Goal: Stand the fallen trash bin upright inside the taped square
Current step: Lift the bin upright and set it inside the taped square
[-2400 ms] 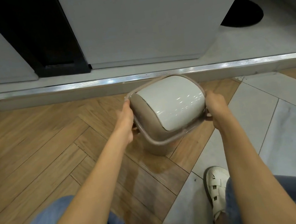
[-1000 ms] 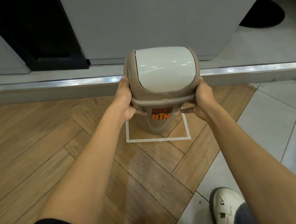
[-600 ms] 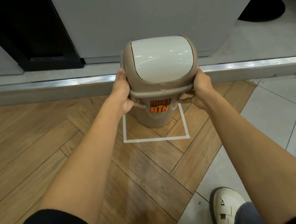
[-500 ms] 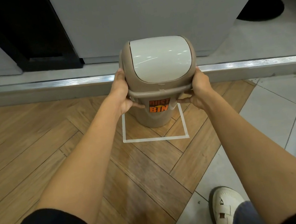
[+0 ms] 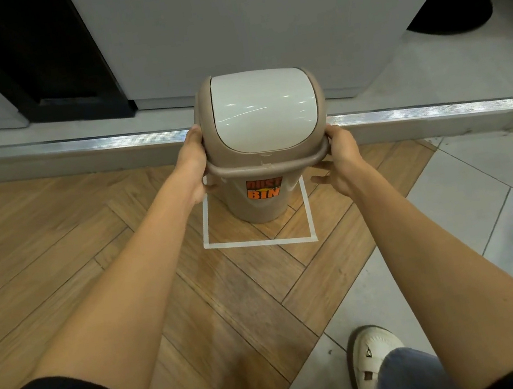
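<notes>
Trash bin point(image 5: 258, 194) upright, base inside the taped square point(image 5: 261, 243) on the wood floor point(image 5: 56, 253). Left hand point(image 5: 194, 167) grips the rim's left side; right hand point(image 5: 341, 157) touches the right rim — fingers loosened, thumb off the bin.

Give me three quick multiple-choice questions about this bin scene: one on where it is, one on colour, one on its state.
1. Where does the bin stand?
A. On the grey tiles
B. Inside the taped square
C. Up on the metal step

2. What colour is the lid?
A. White
B. Black
C. Orange

3. How is the bin?
A. Lying on its side
B. Upside down
C. Upright

Answers: 1 B, its base sits on wood within the tape lines. 2 A, the lid is glossy white in a tan frame. 3 C, lid on top, label readable, with the left hand and the right hand at its rim.
</notes>
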The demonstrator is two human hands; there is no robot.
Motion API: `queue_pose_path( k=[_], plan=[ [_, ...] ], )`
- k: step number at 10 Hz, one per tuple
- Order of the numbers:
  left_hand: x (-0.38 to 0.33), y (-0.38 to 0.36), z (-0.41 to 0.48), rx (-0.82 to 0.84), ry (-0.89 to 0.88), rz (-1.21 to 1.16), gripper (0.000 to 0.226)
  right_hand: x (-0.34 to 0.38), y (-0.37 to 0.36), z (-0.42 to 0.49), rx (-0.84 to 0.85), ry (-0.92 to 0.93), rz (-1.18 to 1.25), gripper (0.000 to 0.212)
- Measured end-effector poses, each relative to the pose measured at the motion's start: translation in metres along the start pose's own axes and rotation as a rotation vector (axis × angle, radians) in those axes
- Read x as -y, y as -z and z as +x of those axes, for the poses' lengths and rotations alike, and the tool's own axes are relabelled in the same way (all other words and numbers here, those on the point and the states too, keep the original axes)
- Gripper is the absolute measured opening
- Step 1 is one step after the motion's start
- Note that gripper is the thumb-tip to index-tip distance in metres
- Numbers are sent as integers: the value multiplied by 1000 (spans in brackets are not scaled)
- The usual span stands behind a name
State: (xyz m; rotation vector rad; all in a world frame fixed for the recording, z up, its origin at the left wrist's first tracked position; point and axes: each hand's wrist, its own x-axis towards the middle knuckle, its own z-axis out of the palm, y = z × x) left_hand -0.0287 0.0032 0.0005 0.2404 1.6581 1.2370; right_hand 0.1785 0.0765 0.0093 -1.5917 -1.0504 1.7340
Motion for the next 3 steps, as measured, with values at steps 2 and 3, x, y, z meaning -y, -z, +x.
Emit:
queue_pose_path(
  k=[2,3],
  plan=[
    [-25,4,-19,-69,97,28,27,28,8,-13,-31,-58,-178,35],
    [-52,6,-40,-175,102,137,40,58,21,-28,-59,-83,-307,44]
  ],
)
